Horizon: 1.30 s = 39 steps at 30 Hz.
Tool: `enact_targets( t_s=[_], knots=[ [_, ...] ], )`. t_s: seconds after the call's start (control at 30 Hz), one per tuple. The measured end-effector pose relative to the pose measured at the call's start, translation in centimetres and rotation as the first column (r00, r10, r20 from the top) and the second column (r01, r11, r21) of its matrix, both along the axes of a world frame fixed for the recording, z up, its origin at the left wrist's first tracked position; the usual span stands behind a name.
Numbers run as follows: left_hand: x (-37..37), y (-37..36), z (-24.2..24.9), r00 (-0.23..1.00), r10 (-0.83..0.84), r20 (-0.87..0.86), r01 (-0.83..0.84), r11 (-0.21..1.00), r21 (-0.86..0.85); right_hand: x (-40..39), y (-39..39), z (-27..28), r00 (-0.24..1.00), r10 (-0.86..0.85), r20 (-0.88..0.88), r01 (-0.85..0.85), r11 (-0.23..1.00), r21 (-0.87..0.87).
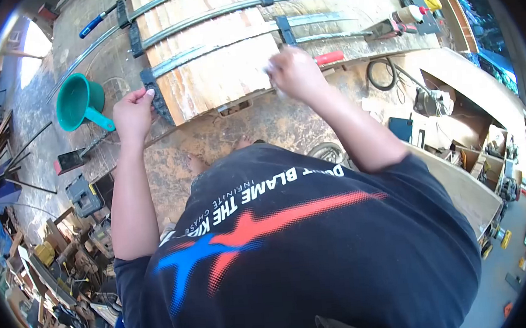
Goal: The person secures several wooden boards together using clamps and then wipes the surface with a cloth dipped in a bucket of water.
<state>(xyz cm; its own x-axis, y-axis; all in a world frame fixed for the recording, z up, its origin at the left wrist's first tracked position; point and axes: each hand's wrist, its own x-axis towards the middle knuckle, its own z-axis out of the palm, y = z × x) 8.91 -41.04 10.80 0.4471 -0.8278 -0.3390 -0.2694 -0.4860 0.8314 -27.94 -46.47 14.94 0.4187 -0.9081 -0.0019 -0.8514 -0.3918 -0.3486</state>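
Several metal bar clamps (206, 49) lie across a pale wooden panel (209, 85) on the workbench. My left hand (134, 115) is at the panel's left front corner, its thumb and fingers pinched on the dark jaw (158, 98) of the nearest clamp. At the panel's right front edge is my right hand (295, 73), blurred, with its fingers curled; a small pale thing shows at the fingertips, too smeared to name. A red clamp handle (329, 57) sticks out just beyond it.
A green dipper (74, 103) stands on the bench at left. A glue bottle (410, 14) lies at the right by another clamp end. A coiled black hose (381, 74) and a power tool (434, 101) are on the floor; cluttered tools (85, 194) fill the lower left.
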Motion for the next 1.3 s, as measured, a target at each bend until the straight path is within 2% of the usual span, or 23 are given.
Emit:
enact_targets(
  t_s=[0.03,0.07,0.17,0.2,0.3,0.4,0.43,0.5,0.6,0.7,0.83,0.9,1.0,1.1,1.17,1.2,1.23,1.27,1.3],
  knots=[
    [0.4,-0.3,0.0,1.000,-0.012,0.009,0.012,1.000,0.010,0.9,-2.3,-0.5,0.999,-0.005,-0.045,0.002,0.998,-0.068],
    [0.5,-0.5,0.1,1.000,-0.016,0.017,0.015,1.000,0.020,1.5,-4.6,-2.0,0.993,0.032,0.111,-0.008,0.976,-0.217],
    [0.2,-0.7,1.1,0.998,-0.038,0.046,0.036,0.998,0.041,1.0,-4.1,-3.3,0.970,0.106,0.219,-0.011,0.917,-0.398],
    [0.3,-0.4,1.0,0.999,-0.047,0.022,0.045,0.997,0.060,0.4,-2.3,-2.4,0.985,0.036,0.170,0.014,0.958,-0.285],
    [0.8,-0.8,0.5,0.999,-0.055,0.000,0.055,0.998,0.043,-2.1,2.9,-1.7,0.983,0.079,0.163,-0.051,0.984,-0.169],
    [0.4,-0.1,0.4,0.997,-0.058,0.048,0.057,0.998,0.027,-1.3,1.7,-1.0,0.990,0.084,0.109,-0.072,0.991,-0.110],
    [0.3,-0.3,1.0,0.997,-0.060,0.046,0.059,0.998,0.038,-0.4,-0.2,-1.4,0.994,0.090,0.057,-0.082,0.988,-0.133],
    [0.1,-0.9,1.4,0.997,-0.061,0.054,0.060,0.998,0.035,1.4,-4.1,-2.1,0.980,0.107,0.167,-0.057,0.959,-0.278],
    [0.6,-0.8,1.0,0.990,-0.096,0.107,0.092,0.995,0.048,1.4,-4.0,-2.8,0.972,0.137,0.190,-0.057,0.925,-0.377],
    [0.7,-1.0,0.9,0.981,-0.124,0.151,0.117,0.992,0.052,-1.1,1.3,-1.5,0.993,0.105,0.052,-0.100,0.991,-0.089],
    [0.4,-0.2,1.0,0.981,-0.105,0.166,0.098,0.994,0.048,-1.1,2.4,-2.2,0.977,0.157,0.147,-0.137,0.981,-0.140],
    [0.5,-0.7,0.9,0.968,-0.132,0.216,0.129,0.991,0.028,1.2,-1.4,-2.8,0.973,0.185,0.135,-0.152,0.963,-0.221],
    [0.7,-0.9,1.0,0.977,-0.116,0.180,0.109,0.993,0.048,3.0,-3.9,-3.7,0.952,0.195,0.237,-0.096,0.924,-0.371],
    [0.9,-0.8,0.6,0.989,-0.105,0.103,0.101,0.994,0.041,1.1,0.3,-3.2,0.961,0.133,0.240,-0.074,0.968,-0.240],
    [-0.3,-0.4,2.3,0.985,-0.143,0.097,0.134,0.987,0.093,-0.9,2.9,-2.0,0.978,0.153,0.145,-0.159,0.987,0.034],
    [0.5,-0.6,0.7,0.987,-0.105,0.119,0.101,0.994,0.045,-0.8,3.4,-2.0,0.981,0.121,0.152,-0.111,0.991,-0.072],
    [0.9,-0.6,0.6,0.970,-0.125,0.211,0.115,0.992,0.058,-0.6,2.8,-2.2,0.981,0.099,0.166,-0.089,0.994,-0.068],
    [0.7,-0.5,0.7,0.959,-0.141,0.247,0.145,0.989,0.000,0.1,1.6,-2.8,0.976,0.081,0.204,-0.073,0.996,-0.048],
    [0.4,-0.6,0.8,0.960,-0.120,0.254,0.121,0.993,0.014,1.0,0.2,-3.3,0.971,0.079,0.224,-0.046,0.988,-0.148]
  ],
)
